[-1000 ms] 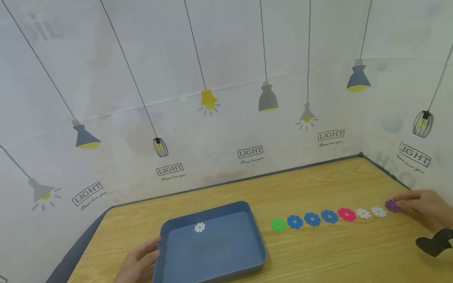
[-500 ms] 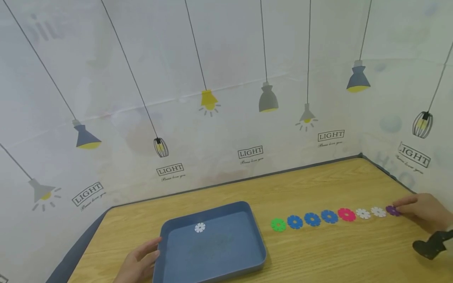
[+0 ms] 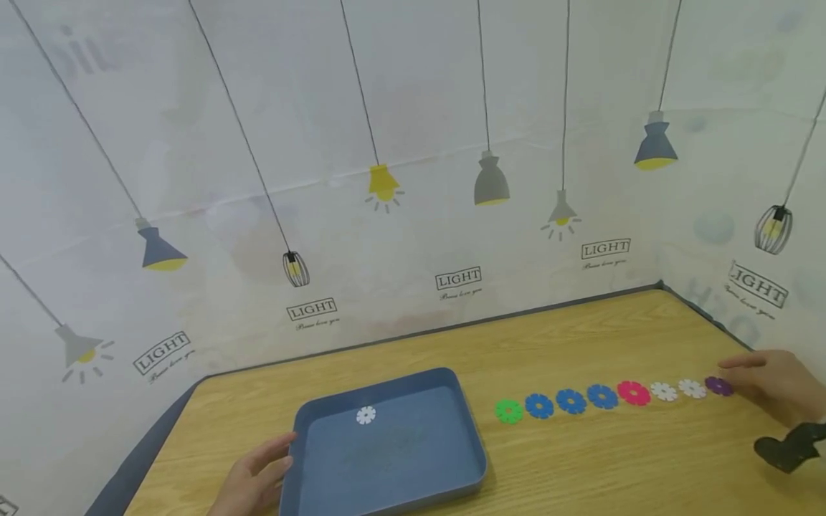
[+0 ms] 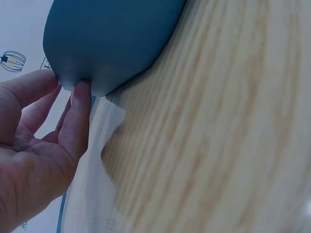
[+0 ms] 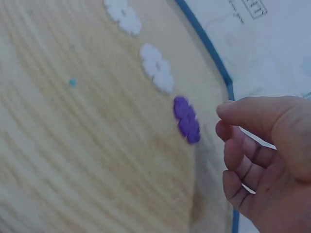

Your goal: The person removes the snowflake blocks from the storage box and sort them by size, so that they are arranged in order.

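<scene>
In the head view my left hand (image 3: 254, 476) is at the left side of a blue tray (image 3: 480, 459), its fingertips touching the outside of the wall. The left wrist view shows the thumb and fingers against the tray's outer side (image 4: 112, 43). A white notched disc (image 3: 366, 415) lies inside the tray. At the right, a purple notched disc (image 3: 719, 386) lies flat on the table, ending a row of discs. My right hand (image 3: 777, 383) hovers just right of it, fingers loosely bent and holding nothing. The right wrist view shows a gap between the fingertips and the purple disc (image 5: 187, 120).
Left of the purple disc run two white discs (image 3: 692, 388), a pink disc (image 3: 634, 393), three blue discs (image 3: 571, 401) and a green disc (image 3: 509, 411). The wooden table (image 3: 581, 473) meets a lamp-printed wall covering (image 3: 400, 244) at the back and right.
My right hand sets the purple disc down slightly nearer at the row's right end, then lets go and draws a little away. The left hand stays at the tray.
</scene>
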`<state>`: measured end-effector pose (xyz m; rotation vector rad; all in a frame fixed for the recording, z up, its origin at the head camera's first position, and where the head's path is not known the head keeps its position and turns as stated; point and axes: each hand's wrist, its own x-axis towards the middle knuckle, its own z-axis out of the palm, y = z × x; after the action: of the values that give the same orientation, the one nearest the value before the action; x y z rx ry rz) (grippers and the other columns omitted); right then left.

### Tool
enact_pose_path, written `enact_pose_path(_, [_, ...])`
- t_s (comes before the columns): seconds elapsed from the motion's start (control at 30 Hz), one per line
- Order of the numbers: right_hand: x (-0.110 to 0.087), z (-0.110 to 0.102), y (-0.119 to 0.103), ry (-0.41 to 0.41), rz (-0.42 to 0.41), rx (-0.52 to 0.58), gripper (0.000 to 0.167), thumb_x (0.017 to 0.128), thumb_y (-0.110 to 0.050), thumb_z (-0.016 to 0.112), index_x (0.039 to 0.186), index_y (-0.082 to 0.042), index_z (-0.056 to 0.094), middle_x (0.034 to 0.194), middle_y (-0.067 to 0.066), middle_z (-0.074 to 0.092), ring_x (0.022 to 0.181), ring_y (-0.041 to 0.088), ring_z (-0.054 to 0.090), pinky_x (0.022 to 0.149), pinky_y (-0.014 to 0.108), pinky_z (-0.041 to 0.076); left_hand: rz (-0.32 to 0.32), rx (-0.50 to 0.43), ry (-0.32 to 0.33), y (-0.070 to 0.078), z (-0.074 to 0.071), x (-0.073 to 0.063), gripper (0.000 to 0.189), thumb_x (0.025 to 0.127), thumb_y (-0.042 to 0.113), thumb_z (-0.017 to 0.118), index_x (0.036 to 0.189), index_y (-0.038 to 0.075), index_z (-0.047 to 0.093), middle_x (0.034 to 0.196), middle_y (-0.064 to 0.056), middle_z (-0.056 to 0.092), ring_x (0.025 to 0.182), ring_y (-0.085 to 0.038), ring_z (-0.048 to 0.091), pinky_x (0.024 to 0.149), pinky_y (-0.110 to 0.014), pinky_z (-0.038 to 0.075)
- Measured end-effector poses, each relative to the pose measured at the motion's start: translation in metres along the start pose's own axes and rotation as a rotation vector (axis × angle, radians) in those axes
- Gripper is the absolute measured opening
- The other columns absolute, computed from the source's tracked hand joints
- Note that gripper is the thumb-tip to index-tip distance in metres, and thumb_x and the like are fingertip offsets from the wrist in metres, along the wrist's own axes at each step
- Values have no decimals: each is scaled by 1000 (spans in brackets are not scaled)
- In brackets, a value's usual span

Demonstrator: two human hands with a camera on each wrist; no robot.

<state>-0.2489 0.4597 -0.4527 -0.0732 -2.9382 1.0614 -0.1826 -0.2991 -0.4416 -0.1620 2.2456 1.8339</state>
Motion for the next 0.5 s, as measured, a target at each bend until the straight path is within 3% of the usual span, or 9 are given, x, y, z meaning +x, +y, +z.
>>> enact_pose_path(0.13, [5,-1,-18,25,-99,3,42,90,-25,59,111,12,56,90,19,65,74,28,60,58,39,53,0,6,3,-1,1,0,60,90,28,59,137,-2,36,139,-30,29,113,-36,50,85,-44,50])
enact_pose_path(0.27, [9,3,-63,-13,-211,17,41,91,-28,58,115,5,56,88,6,64,69,18,58,57,38,50,-8,2,-1,-2,0,0,61,90,29,58,138,-2,35,140,-30,29,113,-36,50,85,-44,50])
enact_pose_path(0.33, [11,8,-90,-55,-267,36,40,91,-24,57,117,7,55,91,11,63,70,17,57,58,36,50,-9,-5,-3,-2,-1,0,61,90,28,58,138,-2,35,140,-30,28,113,-35,50,85,-44,49])
enact_pose_path(0.5, [18,34,-146,-146,-430,127,32,90,-15,59,113,8,58,87,7,61,67,11,55,57,31,50,-6,-10,-9,-1,-1,0,61,91,28,58,138,-2,34,141,-30,27,113,-34,50,85,-44,49])
